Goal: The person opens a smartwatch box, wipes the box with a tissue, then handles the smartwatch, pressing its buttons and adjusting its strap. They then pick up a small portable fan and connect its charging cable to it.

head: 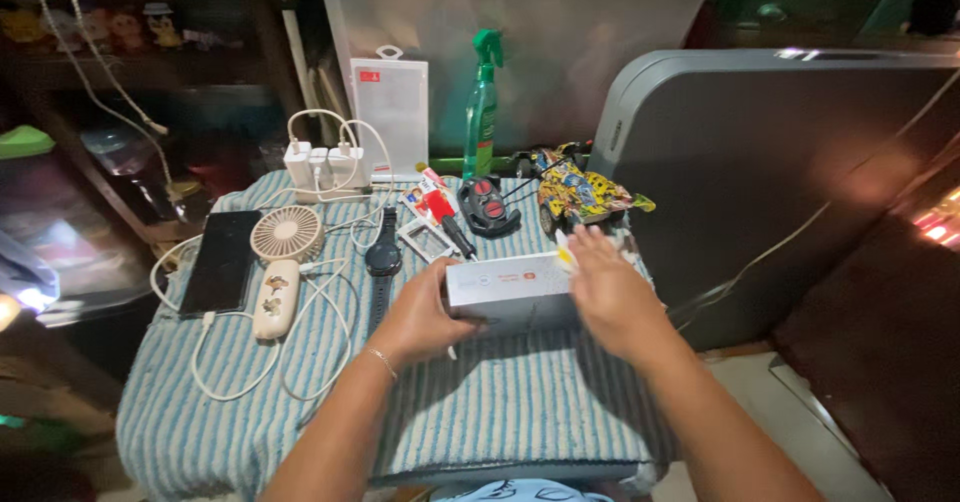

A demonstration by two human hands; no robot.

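From the head camera, the left hand (420,314) grips the left end of a small grey product box (512,292), fingers curled around its edge with the thumb on top. The right hand (610,297) lies over the box's right end, fingers pressed together and extended flat; whether they pinch a flap is hidden by the hand itself.

The box sits low over the striped towel (500,412), and just beyond the fingertips lie a smartwatch (383,258), a screwdriver (455,230) and a black remote control (487,207). A sudden tug could likely push the box forward into these. White cables (300,332) loop left of the left fingers and could snag a wrist.

The box's underside and right end are covered, and the colourful toy car (578,192) beyond the right fingertips is partly blurred.
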